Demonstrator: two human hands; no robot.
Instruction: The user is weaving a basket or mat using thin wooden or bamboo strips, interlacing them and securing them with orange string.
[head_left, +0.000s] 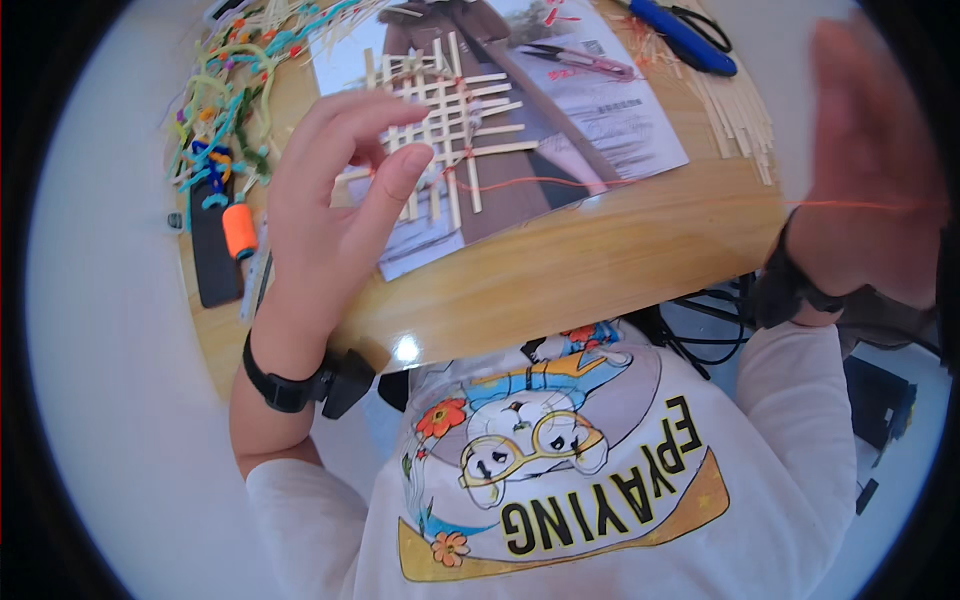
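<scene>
A lattice of thin pale wooden sticks (pixel 440 118), crossed and bound with orange thread, lies over a printed sheet. My left hand (pixel 325 185) is at its left side, thumb and index finger curved over the sticks with a gap between the tips; the other fingers are partly hidden as it grips the lattice. From the lattice an orange thread (pixel 540 182) runs right across the sheet toward my right hand (pixel 865 170). That hand is raised past the table's right side and blurred, so its fingers' hold on the thread is unclear. Both wrists wear black bands.
On the wooden table (pixel 560 265), the printed sheet (pixel 640 140) holds small thread snips (pixel 580 60). Blue-handled pliers (pixel 685 38) and loose sticks (pixel 735 110) are at the far right. Colourful fuzzy stems (pixel 235 95), an orange thread spool (pixel 239 232) and a black strip (pixel 212 255) lie left.
</scene>
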